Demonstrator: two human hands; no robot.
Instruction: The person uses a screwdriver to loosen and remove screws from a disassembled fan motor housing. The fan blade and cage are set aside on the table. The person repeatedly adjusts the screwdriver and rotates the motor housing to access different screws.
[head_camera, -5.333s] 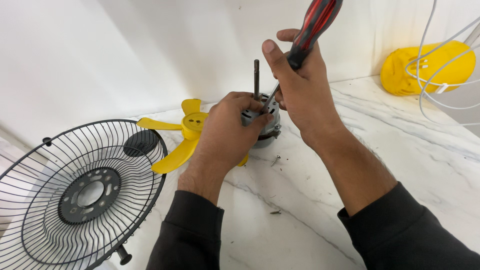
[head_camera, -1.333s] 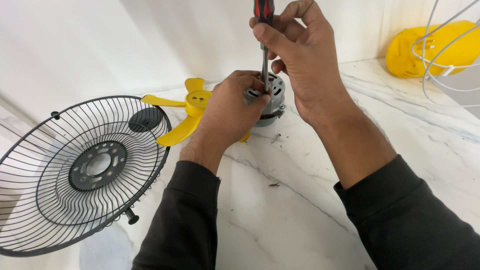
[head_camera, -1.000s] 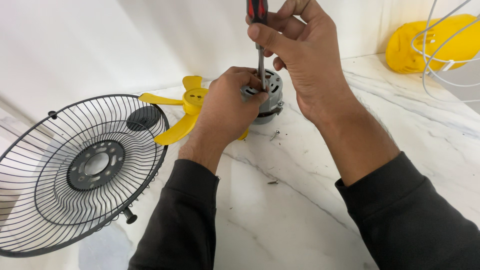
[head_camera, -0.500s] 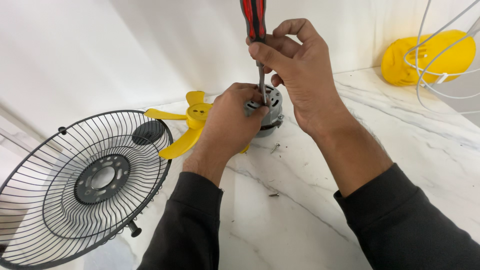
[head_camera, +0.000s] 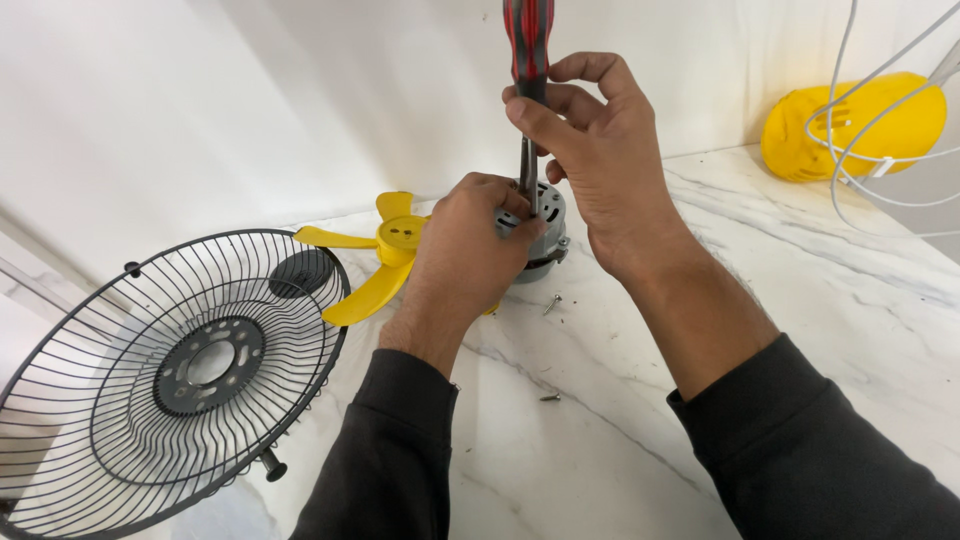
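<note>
Grey motor (head_camera: 545, 225) under left hand (head_camera: 465, 250), screwdriver (head_camera: 527, 60) above.

A black wire fan guard (head_camera: 170, 370) lies at the desk's (head_camera: 800, 260) left edge, a yellow fan blade (head_camera: 375, 262) just beside its rim. Two loose screws (head_camera: 551, 304) lie mid-desk. At the far right corner, a yellow housing (head_camera: 850, 130) sits behind white wire (head_camera: 850, 60)

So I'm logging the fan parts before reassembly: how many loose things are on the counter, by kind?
Wire guard: 1
Yellow fan blade: 1
Motor: 1, under the left hand
Screwdriver: 1, in the right hand
Yellow housing: 1
Loose screws: 2
Total: 7
</note>
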